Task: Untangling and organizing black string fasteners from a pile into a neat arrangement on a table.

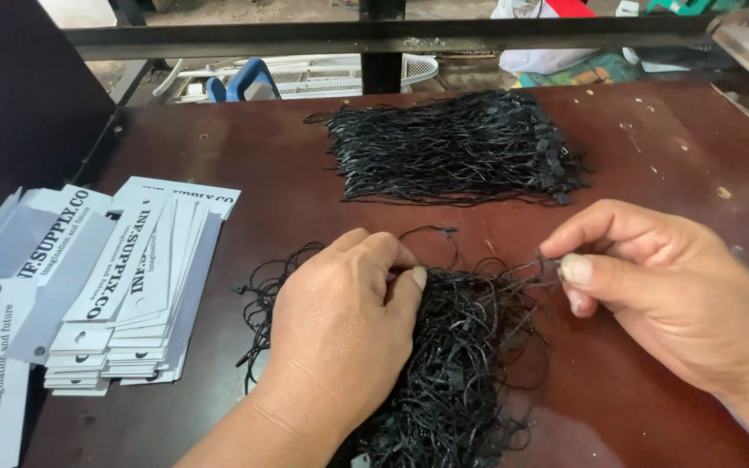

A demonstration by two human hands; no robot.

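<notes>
Strings: tangled black heap (452,364) lying near table (652,156) edge; left hand (340,329) pressing it down, fingers curled in. Right hand (652,286) pinching one strand end. Neat bundle (457,147) sitting behind; white tags (132,295) stacked left, none strung yet, so early stage, most left.

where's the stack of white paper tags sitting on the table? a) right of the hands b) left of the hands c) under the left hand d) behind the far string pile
b: the stack of white paper tags lies at the table's left edge, left of the left hand, which presses on the near tangle of black strings.
</notes>
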